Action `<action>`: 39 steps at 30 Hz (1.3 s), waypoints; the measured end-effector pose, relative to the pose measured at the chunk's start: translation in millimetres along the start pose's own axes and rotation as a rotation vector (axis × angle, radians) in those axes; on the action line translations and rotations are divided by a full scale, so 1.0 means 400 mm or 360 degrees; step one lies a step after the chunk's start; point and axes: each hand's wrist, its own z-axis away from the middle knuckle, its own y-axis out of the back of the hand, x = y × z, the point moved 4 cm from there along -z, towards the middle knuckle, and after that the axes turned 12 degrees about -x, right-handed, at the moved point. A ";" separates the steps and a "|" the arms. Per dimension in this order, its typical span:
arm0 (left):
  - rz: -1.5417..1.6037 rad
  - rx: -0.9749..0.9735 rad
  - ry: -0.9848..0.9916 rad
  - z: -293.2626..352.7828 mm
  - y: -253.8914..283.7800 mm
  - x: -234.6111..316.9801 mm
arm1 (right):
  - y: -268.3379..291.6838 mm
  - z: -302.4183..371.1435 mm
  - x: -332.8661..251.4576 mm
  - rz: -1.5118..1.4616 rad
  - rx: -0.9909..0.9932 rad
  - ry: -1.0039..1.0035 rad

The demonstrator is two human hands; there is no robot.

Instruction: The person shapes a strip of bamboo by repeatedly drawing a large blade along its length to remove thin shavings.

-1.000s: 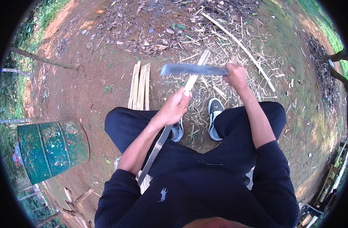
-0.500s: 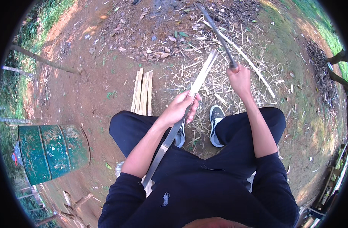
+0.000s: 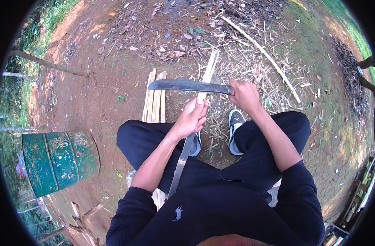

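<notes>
My left hand (image 3: 191, 117) is closed around the middle of a long bamboo slat (image 3: 210, 69). The slat's upper end is pale and freshly shaved; its darker lower length runs down across my left thigh toward my waist. My right hand (image 3: 245, 95) grips the handle of a machete (image 3: 177, 85). The machete's blade points left and lies crosswise over the pale part of the slat, just above my left hand. Whether the edge touches the wood I cannot tell. Several pale bamboo slats (image 3: 155, 96) lie side by side on the ground beyond my left knee.
Thin curled shavings (image 3: 236, 61) litter the ground ahead, around my shoes (image 3: 236, 127). A long pale bamboo strip (image 3: 263, 52) lies slanting at the right. To the left a worn green metal drum (image 3: 60, 162) lies near thin trunks. Dry leaves (image 3: 175, 53) cover the far ground.
The machete has swung down from pointing away to lying across the slat, pointing left. My left hand and the slat have shifted slightly, the slat standing steeper.
</notes>
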 end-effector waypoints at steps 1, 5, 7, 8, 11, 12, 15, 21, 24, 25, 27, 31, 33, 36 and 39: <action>-0.0043 0.0008 0.0013 0.001 -0.001 -0.003 | -0.009 -0.006 0.010 0.0019 0.0023 0.0036; -0.0056 0.0044 0.0148 0.014 -0.020 -0.002 | -0.067 -0.033 0.086 0.0010 -0.0094 -0.0036; -0.0013 0.0049 0.0207 0.023 -0.037 -0.023 | -0.058 -0.053 0.253 0.0106 -0.0043 -0.0710; -0.0006 -0.0106 0.0225 0.034 -0.069 -0.025 | -0.017 -0.034 0.379 0.0021 -0.0004 -0.0864; -0.0099 -0.0082 0.0079 0.012 -0.034 -0.005 | 0.043 0.031 0.446 -0.0349 0.0196 -0.1571; -0.0018 -0.0089 0.0084 -0.010 -0.035 0.033 | 0.025 0.014 0.484 -0.0358 0.0193 -0.1582; 0.0169 -0.0051 -0.0042 -0.019 -0.001 0.043 | 0.064 -0.016 0.294 -0.0542 0.0255 -0.1061; 0.0181 -0.0130 -0.0068 -0.036 -0.025 0.056 | 0.076 -0.021 0.124 -0.0573 0.0137 -0.0616; 0.0175 -0.0087 -0.0088 -0.032 -0.014 0.049 | 0.061 -0.011 0.085 -0.0343 0.0126 -0.0350; 0.0140 -0.0074 -0.0095 -0.033 -0.015 0.047 | 0.065 -0.006 0.075 -0.0272 0.0159 -0.0263; 0.0060 -0.0045 -0.0106 -0.033 -0.013 0.046 | 0.079 -0.003 0.054 -0.0140 0.0233 -0.0087; -0.0019 -0.0068 -0.0125 -0.023 -0.019 0.032 | 0.052 -0.013 0.073 -0.0045 0.0238 -0.0051; -0.0045 -0.0039 -0.0091 -0.016 -0.028 0.028 | 0.055 -0.016 0.081 0.0046 0.0204 -0.0041; -0.0038 -0.0087 -0.0059 -0.006 -0.044 0.037 | 0.057 -0.010 0.090 0.0081 0.0213 -0.0017; -0.0023 -0.0100 -0.0102 -0.010 -0.054 0.043 | 0.067 0.002 0.085 0.0015 0.0256 0.0045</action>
